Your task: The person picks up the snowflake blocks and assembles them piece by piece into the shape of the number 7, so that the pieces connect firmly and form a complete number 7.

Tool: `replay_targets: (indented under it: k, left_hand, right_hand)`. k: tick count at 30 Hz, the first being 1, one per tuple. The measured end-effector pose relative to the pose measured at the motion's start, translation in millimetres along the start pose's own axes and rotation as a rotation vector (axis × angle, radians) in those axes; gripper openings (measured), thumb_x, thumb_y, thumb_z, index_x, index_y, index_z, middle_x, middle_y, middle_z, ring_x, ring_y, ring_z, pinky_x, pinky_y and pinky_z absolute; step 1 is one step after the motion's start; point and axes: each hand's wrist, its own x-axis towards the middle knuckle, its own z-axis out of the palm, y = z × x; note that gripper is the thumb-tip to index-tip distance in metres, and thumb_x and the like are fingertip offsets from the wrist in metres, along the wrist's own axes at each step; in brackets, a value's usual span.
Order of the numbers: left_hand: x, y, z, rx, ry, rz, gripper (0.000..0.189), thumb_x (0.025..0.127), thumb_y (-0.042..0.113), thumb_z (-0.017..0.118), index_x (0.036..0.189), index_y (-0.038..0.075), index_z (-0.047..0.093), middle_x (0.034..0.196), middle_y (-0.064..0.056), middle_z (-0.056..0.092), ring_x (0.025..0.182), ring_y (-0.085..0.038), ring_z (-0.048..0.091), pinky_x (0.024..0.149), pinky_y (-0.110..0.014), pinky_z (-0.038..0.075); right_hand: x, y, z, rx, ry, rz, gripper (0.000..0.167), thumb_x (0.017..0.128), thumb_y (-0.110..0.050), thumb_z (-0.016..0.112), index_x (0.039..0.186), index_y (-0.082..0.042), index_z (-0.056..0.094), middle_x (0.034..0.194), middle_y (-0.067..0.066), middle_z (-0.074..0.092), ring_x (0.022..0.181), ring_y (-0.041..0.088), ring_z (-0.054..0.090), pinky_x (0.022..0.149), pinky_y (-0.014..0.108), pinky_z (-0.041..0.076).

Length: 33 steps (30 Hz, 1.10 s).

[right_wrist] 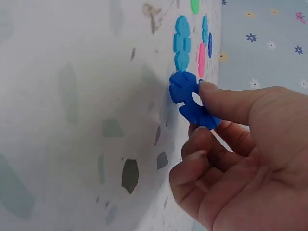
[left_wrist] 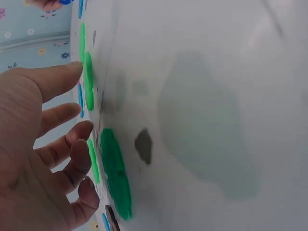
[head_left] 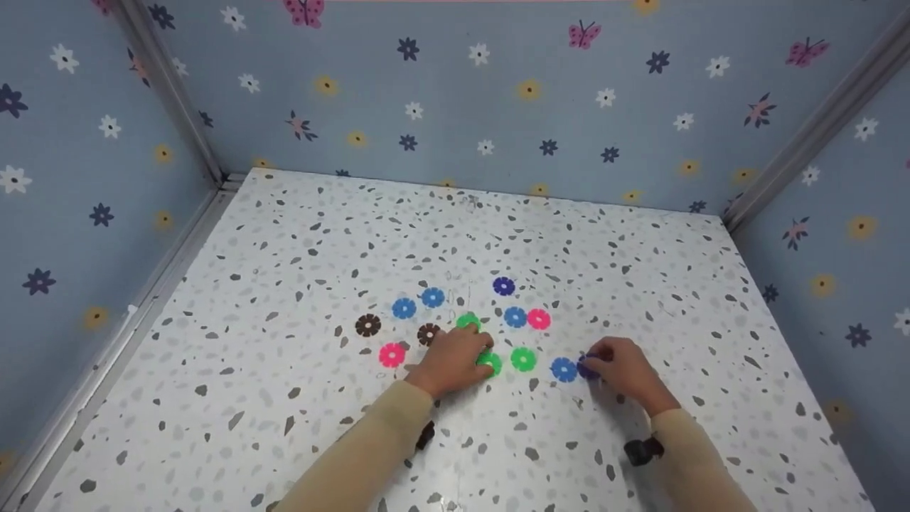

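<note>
My right hand (head_left: 629, 368) pinches a dark blue notched plastic disc (right_wrist: 185, 91) between thumb and fingers, tilted up from the table. A lighter blue disc (head_left: 564, 370) lies flat right beside it. Over the middle of the group is my left hand (head_left: 451, 359), its thumb tip at a green disc (head_left: 493, 365) and its other fingers loosely bent. Another green disc (head_left: 468, 320) shows just past those fingertips, and a third green disc (head_left: 523, 359) lies between the two hands. In the left wrist view a darker green disc (left_wrist: 115, 173) lies close below the fingers.
Around the hands lie brown discs (head_left: 368, 325), pink discs (head_left: 392, 355), more blue discs (head_left: 404, 308) and a dark blue disc (head_left: 504, 286). The speckled white table (head_left: 341, 227) is bounded by flower-patterned blue walls (head_left: 455, 92) at the back and sides.
</note>
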Motion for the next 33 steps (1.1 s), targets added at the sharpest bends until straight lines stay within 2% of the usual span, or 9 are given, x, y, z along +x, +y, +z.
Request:
replay_targets:
  k: [4,7,13,20,26,30,33]
  left_hand:
    - [0.2,3.2,-0.9,-0.025,-0.012,-0.011,0.033,0.086,0.033,0.073,0.108,0.010,0.070,0.095,-0.002,0.058,0.082,-0.019,0.056,0.078,-0.043,0.047]
    - [-0.8,3.0,-0.7,-0.042,-0.016,-0.022,0.035,0.085,0.034,0.075,0.107,0.009,0.070,0.094,-0.001,0.057,0.082,-0.019,0.056,0.079,-0.043,0.047]
    - [0.1,4.1,1.4,-0.072,-0.008,-0.053,0.037,0.083,0.036,0.078,0.106,0.008,0.069,0.095,-0.001,0.058,0.085,-0.019,0.056,0.083,-0.046,0.046]
    - [-3.0,4.6,0.0,-0.098,0.006,-0.076,0.038,0.082,0.032,0.079,0.110,0.011,0.065,0.099,0.000,0.065,0.091,-0.019,0.059,0.088,-0.046,0.042]
    - [-6.4,4.5,-2.2,-0.182,0.024,-0.065,0.030,0.087,0.025,0.075,0.112,0.013,0.065,0.082,0.007,0.062,0.077,-0.013,0.057,0.085,-0.041,0.045]
    - [-8.8,6.4,-5.9,-0.302,0.067,-0.086,0.022,0.090,0.021,0.073,0.110,0.013,0.069,0.088,0.007,0.064,0.080,-0.009,0.058,0.079,-0.031,0.050]
    - [-9.7,8.9,-9.4,-0.389,0.106,-0.069,0.016,0.090,0.021,0.073,0.105,0.014,0.072,0.091,0.007,0.067,0.081,-0.009,0.060,0.075,-0.028,0.051]
  right_hand:
    - [-0.2,-4.6,-1.3,0.061,0.025,-0.039,0.013,0.094,-0.015,0.067,0.100,-0.004,0.068,0.088,0.005,0.065,0.073,0.019,0.058,0.062,0.032,0.049]
    - [-2.0,-10.3,0.0,0.110,0.036,-0.059,0.013,0.094,-0.015,0.068,0.099,-0.003,0.069,0.085,0.006,0.064,0.072,0.018,0.057,0.061,0.031,0.049]
    - [-3.5,-23.2,4.3,0.252,0.027,-0.038,0.016,0.094,-0.015,0.069,0.102,-0.002,0.068,0.084,0.008,0.064,0.070,0.019,0.057,0.056,0.028,0.048]
    - [-3.1,-37.9,15.5,0.427,-0.005,-0.015,0.017,0.095,-0.014,0.067,0.107,-0.002,0.066,0.095,0.010,0.066,0.081,0.022,0.061,0.065,0.031,0.053]
    - [-4.3,-47.4,23.9,0.535,-0.033,-0.033,0.019,0.096,-0.015,0.067,0.107,0.000,0.064,0.092,0.012,0.067,0.077,0.022,0.063,0.062,0.030,0.054]
    - [-5.4,-51.8,28.2,0.567,-0.057,-0.051,0.018,0.096,-0.015,0.066,0.105,0.000,0.063,0.088,0.013,0.067,0.071,0.022,0.062,0.056,0.028,0.051]
    - [-6.4,-55.2,31.0,0.595,-0.056,-0.050,0.017,0.095,-0.013,0.067,0.104,0.001,0.063,0.085,0.014,0.067,0.067,0.021,0.061,0.053,0.028,0.049]
